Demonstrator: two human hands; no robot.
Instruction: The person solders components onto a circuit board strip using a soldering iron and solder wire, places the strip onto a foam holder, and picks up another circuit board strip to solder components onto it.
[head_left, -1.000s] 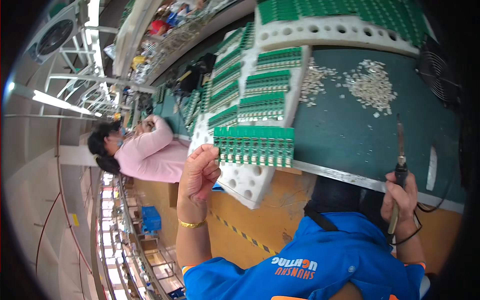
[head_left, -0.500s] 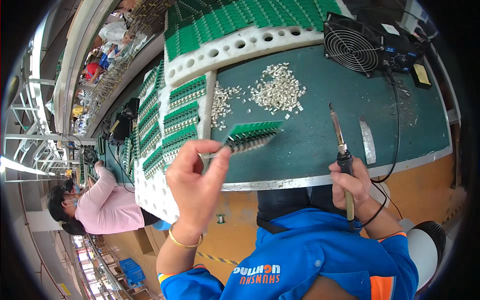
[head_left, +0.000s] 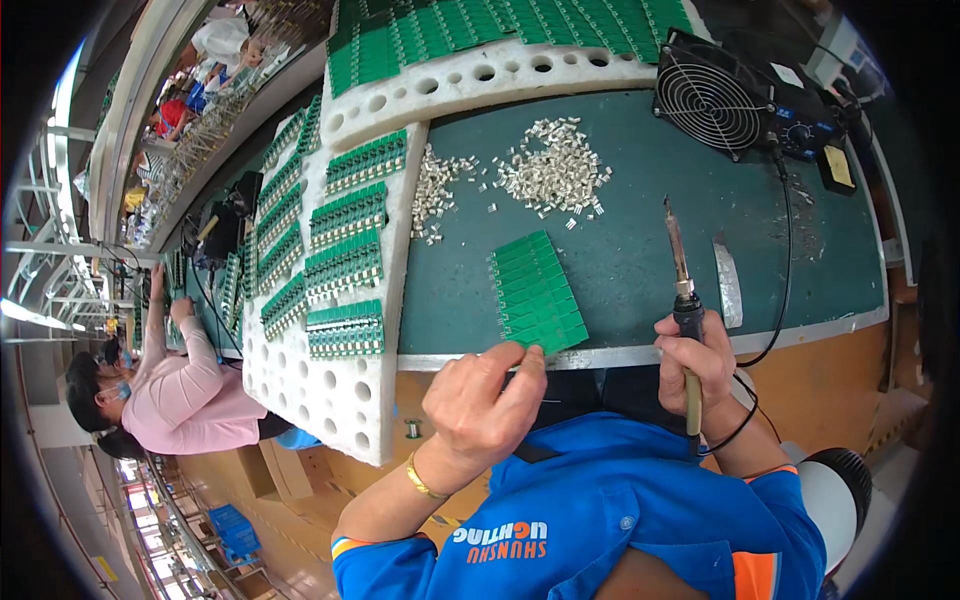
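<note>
My left hand pinches the near edge of a green circuit board panel, plain side up over the teal mat, near the bench's front edge. My right hand grips a soldering iron upright, its tip pointing away from me. Two loose piles of small pale metal parts lie beyond the panel. To the left, a white foam tray with round holes holds several populated green boards.
Stacked bare boards rest on foam at the back. A black fan unit stands back right beside a yellow sponge. A metal strip lies right. A co-worker in pink sits at the bench to my left.
The panel in my left hand has turned from showing its components to showing its plain green side and has moved rightward and down toward the mat. The view has shifted toward the bench.
</note>
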